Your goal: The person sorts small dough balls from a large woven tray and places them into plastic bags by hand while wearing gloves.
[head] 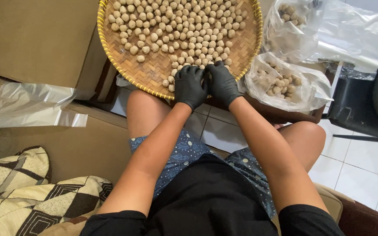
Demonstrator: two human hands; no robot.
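Both hands wear black gloves and sit side by side at the near edge of a round woven bamboo tray [154,72], which has a yellow rim. The left hand [190,86] and the right hand [222,84] touch each other at the fingertips, with the fingers curled down and inward over the nearest of the small pale dough balls [176,26]. Whether either hand actually grips a ball cannot be told — the curled fingers hide what lies under them. The balls cover most of the tray in one dense layer, thickest toward its far edge and thinning toward the near left edge, where bare weave shows. Just beside the tray's right edge lies an open clear plastic bag [285,83] with more of the same balls inside, and a second clear bag [292,24] with a few balls sits by the tray's far right edge. A cardboard box [31,39] stands against the tray's left edge, with a sheet of clear plastic [31,105] lying at its near side. The person's bare knees frame the white tiled floor [355,170] below the hands, and a patterned cushion [18,192] — cream with dark diamond lines — lies far to the left.
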